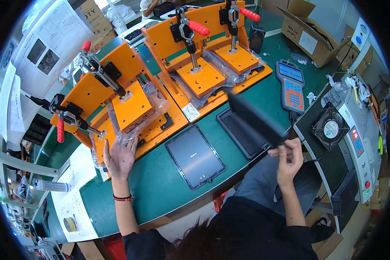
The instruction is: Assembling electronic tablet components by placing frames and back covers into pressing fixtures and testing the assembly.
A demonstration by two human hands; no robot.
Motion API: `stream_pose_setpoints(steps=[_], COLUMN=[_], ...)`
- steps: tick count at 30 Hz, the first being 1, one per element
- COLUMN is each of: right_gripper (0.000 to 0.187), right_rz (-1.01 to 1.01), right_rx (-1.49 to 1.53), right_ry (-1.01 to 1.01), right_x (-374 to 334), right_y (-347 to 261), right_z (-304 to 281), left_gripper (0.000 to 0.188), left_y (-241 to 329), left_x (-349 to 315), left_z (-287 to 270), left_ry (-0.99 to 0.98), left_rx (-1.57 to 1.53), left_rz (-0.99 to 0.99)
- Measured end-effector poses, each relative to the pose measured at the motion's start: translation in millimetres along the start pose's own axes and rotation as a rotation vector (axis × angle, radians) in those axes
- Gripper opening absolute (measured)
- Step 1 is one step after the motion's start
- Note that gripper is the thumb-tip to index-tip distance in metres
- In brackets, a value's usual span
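Your right hand (289, 159) pinches a blurred black flat panel (256, 120) by its near end, right of the grey rectangular cover (195, 149) and above a shallow black casing (236, 136); your left hand (120, 162) is spread, palm up, left of that cover, fingertips at an orange clamp fixture (132, 106), contact uncertain; the cover lies on the green tabletop (151, 193).

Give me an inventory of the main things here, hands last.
Bench: one, green, centre
Clamp fixtures: two, orange, back of bench
Clamp handles: four, red, on the fixtures
Raised panel: one, black, centre right
Open casing: one, black, under raised panel
Flat cover: one, grey, bench centre
Handheld device: one, blue and orange, upper right
Fan: one, black, far right
Open carton: one, brown, upper right
Left hand: one, bare, by left fixture
Right hand: one, bare, gripping raised panel
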State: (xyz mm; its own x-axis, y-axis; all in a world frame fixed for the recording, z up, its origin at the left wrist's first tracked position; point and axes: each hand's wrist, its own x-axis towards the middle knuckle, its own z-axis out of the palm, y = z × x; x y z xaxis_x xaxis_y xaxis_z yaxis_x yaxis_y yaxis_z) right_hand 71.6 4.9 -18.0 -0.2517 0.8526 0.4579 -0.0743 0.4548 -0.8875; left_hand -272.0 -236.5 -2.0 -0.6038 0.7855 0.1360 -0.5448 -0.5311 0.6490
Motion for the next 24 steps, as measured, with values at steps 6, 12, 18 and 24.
stream_pose_setpoints(steps=[6, 12, 18, 24], right_gripper=[0.015, 0.016, 0.017, 0.021], right_rz=[0.407, 0.616, 0.648, 0.662], right_rx=[0.514, 0.654, 0.652, 0.446], right_ry=[0.099, 0.182, 0.246, -0.018], right_x=[-6.1, -15.5, -17.0, -18.2], right_y=[6.9, 21.5, 22.0, 17.8], right_z=[16.8, 29.4, 29.9, 18.1], left_gripper=[0.068, 0.064, 0.066, 0.059], left_y=[-1.4, -1.8, -5.7, -4.2], left_x=[-1.8, -3.0, 1.9, -3.5], left_z=[-2.0, -7.2, -5.1, 7.5], left_ry=[0.035, -0.005, -0.003, 0.178], left_rx=[-0.047, -0.036, 0.026, 0.175], left_rz=[0.006, 0.012, 0.019, 0.023])
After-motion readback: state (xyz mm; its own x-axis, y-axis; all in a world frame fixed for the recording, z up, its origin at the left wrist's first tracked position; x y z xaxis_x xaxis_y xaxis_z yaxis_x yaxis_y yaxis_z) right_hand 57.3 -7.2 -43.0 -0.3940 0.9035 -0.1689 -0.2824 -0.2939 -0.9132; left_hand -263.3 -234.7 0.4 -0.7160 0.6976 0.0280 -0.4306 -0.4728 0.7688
